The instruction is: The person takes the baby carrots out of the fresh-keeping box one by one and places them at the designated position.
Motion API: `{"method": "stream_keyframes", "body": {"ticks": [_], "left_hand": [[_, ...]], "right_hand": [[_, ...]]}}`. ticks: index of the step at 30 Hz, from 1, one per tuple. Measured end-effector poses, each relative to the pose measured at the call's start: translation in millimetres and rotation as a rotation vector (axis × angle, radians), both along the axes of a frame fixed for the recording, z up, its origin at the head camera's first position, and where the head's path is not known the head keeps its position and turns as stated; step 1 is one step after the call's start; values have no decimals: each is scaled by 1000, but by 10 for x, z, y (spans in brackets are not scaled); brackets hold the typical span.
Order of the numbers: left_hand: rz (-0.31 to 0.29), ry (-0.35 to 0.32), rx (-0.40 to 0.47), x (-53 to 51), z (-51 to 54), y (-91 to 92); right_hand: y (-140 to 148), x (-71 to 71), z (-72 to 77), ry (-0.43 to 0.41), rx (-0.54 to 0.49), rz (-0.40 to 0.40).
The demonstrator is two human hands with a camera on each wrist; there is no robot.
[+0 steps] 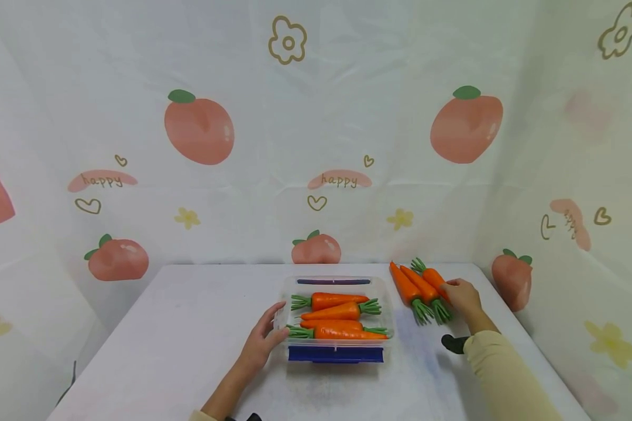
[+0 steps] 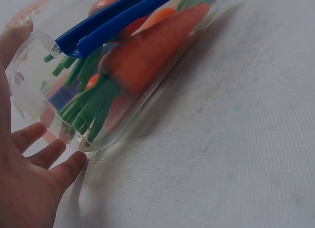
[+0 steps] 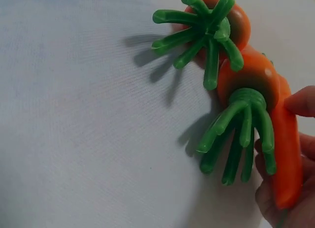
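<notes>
A clear plastic box (image 1: 391,316) with blue latches (image 1: 335,355) stands in the middle of the table, holding several orange carrots (image 1: 342,333) with green stalks. At its left side is my left hand (image 1: 259,342), its fingers spread and touching the clear wall. In the left wrist view those fingertips (image 2: 76,163) rest near the box's lower corner. Three more carrots lie to the right of the box. My right hand (image 1: 464,298) pinches the rightmost carrot (image 1: 434,278) between thumb and fingers; the other two carrots (image 3: 248,80) lie against it, stalks toward me.
The white-covered table (image 1: 200,327) ends at a patterned cloth backdrop (image 1: 337,117) behind and at the sides. A dark strap end (image 1: 454,344) hangs by my right wrist. Two carrots (image 1: 404,285) lie between the box and my right hand.
</notes>
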State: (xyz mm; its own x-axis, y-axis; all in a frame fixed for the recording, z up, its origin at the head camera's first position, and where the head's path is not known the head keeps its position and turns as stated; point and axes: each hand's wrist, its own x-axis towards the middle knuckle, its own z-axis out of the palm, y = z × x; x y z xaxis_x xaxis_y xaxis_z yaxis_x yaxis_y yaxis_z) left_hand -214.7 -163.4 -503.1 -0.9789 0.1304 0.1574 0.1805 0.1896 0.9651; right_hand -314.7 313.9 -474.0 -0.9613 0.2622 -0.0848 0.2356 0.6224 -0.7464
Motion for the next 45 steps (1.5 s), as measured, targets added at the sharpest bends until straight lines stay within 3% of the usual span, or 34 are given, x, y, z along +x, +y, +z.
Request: {"method": "stream_keyframes", "body": {"ticks": [16, 23, 30, 36, 41, 45], "left_hand": [[3, -2, -8, 0, -5, -4], [6, 2, -14, -4, -15, 5], [7, 4, -14, 7, -5, -1], [5, 7, -9, 11, 12, 5], [5, 0, -8, 15, 12, 4], [0, -2, -10, 6, -1, -2]], "right_hand": [[43, -32, -37, -75, -75, -32], [36, -39, 22, -25, -47, -36], [-102, -49, 254, 97, -8, -67], [-232, -103, 422, 169, -74, -63], [-433, -94, 562, 220, -136, 6], [-669, -18, 696, 260, -125, 95]]}}
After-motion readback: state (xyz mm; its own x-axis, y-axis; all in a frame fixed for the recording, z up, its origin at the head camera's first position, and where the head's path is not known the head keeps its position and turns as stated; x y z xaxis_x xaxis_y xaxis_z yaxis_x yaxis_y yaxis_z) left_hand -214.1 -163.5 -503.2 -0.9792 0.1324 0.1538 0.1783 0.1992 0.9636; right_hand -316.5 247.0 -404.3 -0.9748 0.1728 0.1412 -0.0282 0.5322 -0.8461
